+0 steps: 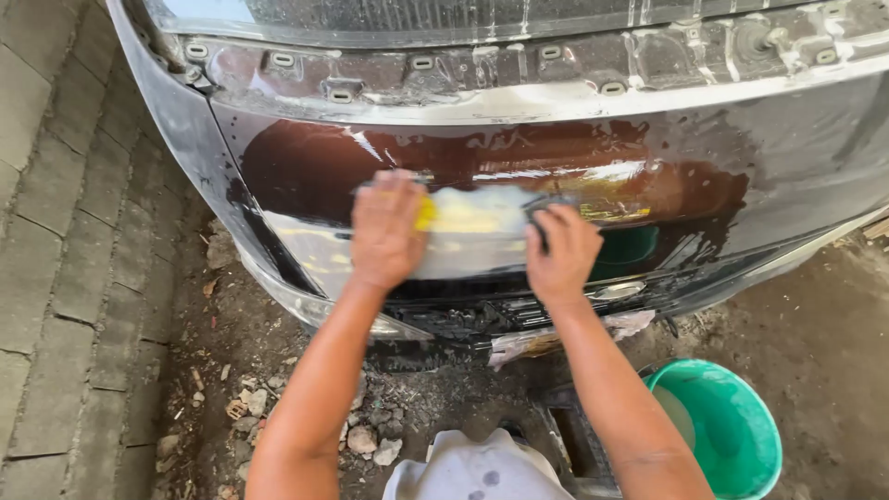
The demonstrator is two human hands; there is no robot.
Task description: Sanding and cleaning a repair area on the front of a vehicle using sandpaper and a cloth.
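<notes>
Against wet dark car panel (648, 176): left hand (387, 230) flat, pressing yellow sponge (428, 212); right hand (559, 252) curled around dark pad (540, 219). Green bucket (732, 431) lower right; rubble (370, 440) below; brick paving (56, 241) left.

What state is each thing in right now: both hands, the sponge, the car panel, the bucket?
Left hand: flat, pressing the sponge's left end against the panel.
Right hand: fingers curled on the sponge's right end.
Yellow sponge: soapy, held flat on the panel between both hands.
Dark car panel: wet and glossy, streaked with water.
Green bucket: upright on the ground, open; contents cannot be told.
Ground: dirt, littered with small stones.
</notes>
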